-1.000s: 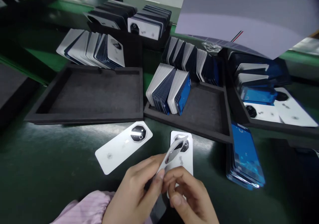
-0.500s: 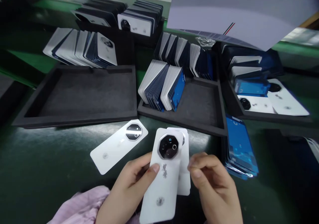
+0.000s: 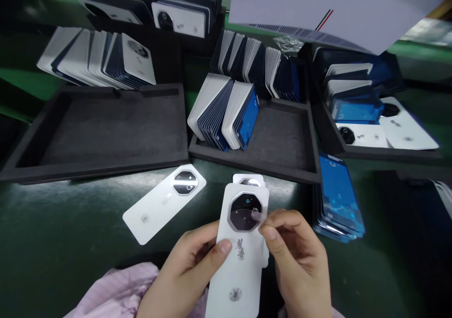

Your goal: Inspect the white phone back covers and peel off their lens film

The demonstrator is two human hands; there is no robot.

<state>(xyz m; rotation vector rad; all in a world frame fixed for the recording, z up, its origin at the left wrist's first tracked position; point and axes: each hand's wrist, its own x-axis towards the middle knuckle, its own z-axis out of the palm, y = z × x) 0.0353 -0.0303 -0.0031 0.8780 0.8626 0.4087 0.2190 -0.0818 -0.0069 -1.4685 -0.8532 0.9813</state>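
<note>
My left hand (image 3: 192, 261) is closed around the left edge of a white phone back cover (image 3: 235, 271), thumb on its front. The cover's dark octagonal camera window (image 3: 245, 212) faces up. At the window's right side my right hand (image 3: 296, 252) pinches a small clear film (image 3: 258, 215), whose outline is faint; a hazy patch covers the window's lower part. Another white cover (image 3: 247, 179) lies behind the held one and is mostly hidden. To the left, a third white cover (image 3: 164, 205) rests slanted on the dark green table.
Foam trays (image 3: 116, 165) stand across the table; the middle one holds rows of covers (image 3: 215, 110). A stack of blue-filmed covers (image 3: 339, 198) lies at right. More white covers (image 3: 406, 125) lie in the right tray. A large pale sheet (image 3: 310, 7) overhangs the back.
My right hand has moved left to the camera window, with clear film now visible at its fingertips. The held cover has shifted slightly right and overlaps the one behind more.
</note>
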